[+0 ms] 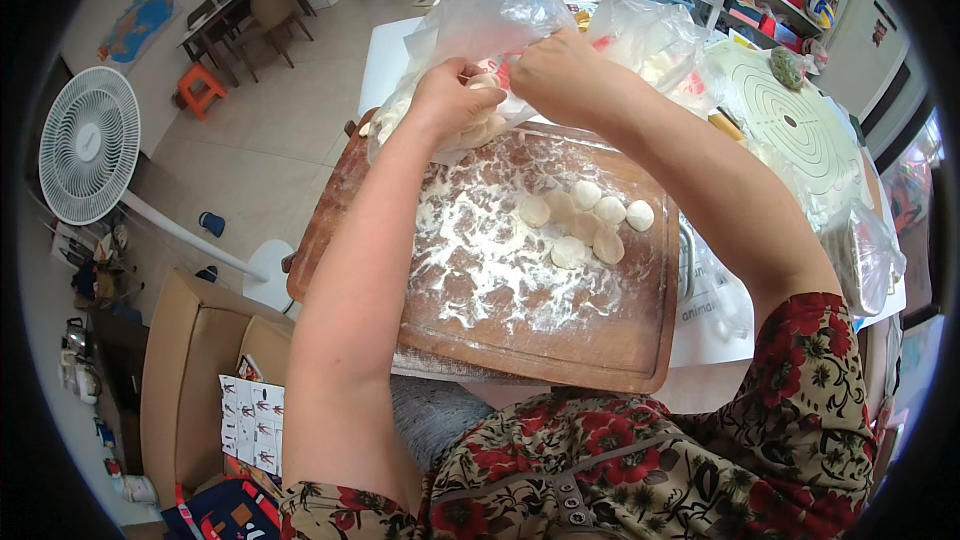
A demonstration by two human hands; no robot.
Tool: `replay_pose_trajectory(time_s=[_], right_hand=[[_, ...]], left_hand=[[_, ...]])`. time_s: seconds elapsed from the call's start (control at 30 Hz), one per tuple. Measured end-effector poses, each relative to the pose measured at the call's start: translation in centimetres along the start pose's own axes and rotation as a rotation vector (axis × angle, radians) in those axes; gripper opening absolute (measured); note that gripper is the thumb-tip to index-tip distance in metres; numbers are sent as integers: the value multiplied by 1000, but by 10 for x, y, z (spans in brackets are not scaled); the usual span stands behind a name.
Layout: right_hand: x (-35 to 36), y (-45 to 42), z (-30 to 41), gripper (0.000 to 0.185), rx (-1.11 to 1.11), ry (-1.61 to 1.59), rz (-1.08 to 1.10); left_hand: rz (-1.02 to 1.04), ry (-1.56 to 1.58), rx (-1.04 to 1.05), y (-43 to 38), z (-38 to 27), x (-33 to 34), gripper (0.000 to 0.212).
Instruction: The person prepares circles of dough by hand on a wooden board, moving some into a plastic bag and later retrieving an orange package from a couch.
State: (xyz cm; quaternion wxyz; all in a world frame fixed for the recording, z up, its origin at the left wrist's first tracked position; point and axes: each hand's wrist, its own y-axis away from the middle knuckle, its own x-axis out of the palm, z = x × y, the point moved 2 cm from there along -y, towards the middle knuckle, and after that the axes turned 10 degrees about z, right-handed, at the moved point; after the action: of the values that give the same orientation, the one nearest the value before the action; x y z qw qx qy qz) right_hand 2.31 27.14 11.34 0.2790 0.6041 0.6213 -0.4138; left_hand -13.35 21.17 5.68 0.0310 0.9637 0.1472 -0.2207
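Note:
A clear plastic bag [480,22] stands open at the far edge of a floured wooden board [630,337]. My left hand [446,101] is at the bag's mouth, with thumb and fingers around pale dough rounds [484,81]. More dough rounds [480,133] show close under that hand; the bag's film partly covers them. My right hand [551,71] is closed in a fist on the bag's rim, its fingertips hidden. Several flat dough discs [585,228] lie on the right part of the board, some overlapping. White flour [487,255] is spread over the middle.
A second plastic bag [645,37] and a green mat with rings [787,120] lie beyond my right arm. The board has a metal handle [686,259] at its right side. On the left stand a white fan [90,146] and an open cardboard box [180,382].

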Motion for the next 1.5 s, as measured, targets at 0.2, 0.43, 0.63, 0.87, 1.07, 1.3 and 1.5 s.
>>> replay_pose_trajectory(time_s=[0.2, 0.43, 0.63, 0.87, 1.07, 1.3, 1.5], right_hand=[[-6, 0, 8, 9, -3, -95, 37], [-6, 11, 1, 8, -15, -122, 24], [-2, 14, 11, 8, -26, -141, -1], [-29, 61, 22, 11, 94, -490, 205], [21, 91, 20, 16, 198, -577, 452], [17, 93, 11, 23, 275, -918, 314], [18, 78, 32, 34, 177, -927, 520]], left_hand=[[-45, -113, 164, -44, 25, 23, 37], [-59, -171, 154, -15, 6, 10, 32], [-89, -326, 122, 61, -13, 3, 27], [141, -338, -36, 121, -37, 41, 30], [134, -657, 63, 119, -34, 68, 36], [46, -426, 18, 119, -38, 70, 26], [55, -172, -34, 119, -26, 50, 19]])
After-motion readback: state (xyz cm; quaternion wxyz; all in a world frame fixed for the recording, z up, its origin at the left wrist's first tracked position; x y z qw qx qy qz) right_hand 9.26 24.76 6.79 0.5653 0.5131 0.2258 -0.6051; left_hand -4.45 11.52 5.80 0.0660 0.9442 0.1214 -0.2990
